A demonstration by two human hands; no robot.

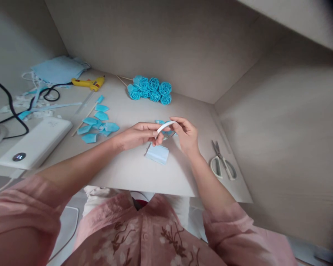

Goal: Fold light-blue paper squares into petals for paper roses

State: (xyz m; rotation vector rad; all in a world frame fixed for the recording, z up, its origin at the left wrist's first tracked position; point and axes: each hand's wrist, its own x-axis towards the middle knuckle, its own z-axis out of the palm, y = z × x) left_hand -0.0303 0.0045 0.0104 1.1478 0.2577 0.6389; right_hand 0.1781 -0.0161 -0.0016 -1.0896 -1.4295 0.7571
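Above the middle of the table, both hands hold a thin white ring (165, 126), tilted, with a shiny lower edge; it may be a roll of tape. My left hand (140, 133) grips its left side between thumb and fingers. My right hand (186, 135) pinches its right side with thumb and forefinger. Just below the hands lies a pale blue rectangular piece of mask fabric (157, 153). Behind the ring are some blue pieces (159, 121), partly hidden by the fingers.
Blue cut petals (90, 121) and a stick with a blue tip (100, 99) lie left. Blue fabric roses (154, 88) rest at the back. A yellow glue gun (90, 83), face masks (58, 69), a black cable (11, 99) and a white power bank (34, 144) are left; scissors (222, 162) lie right.
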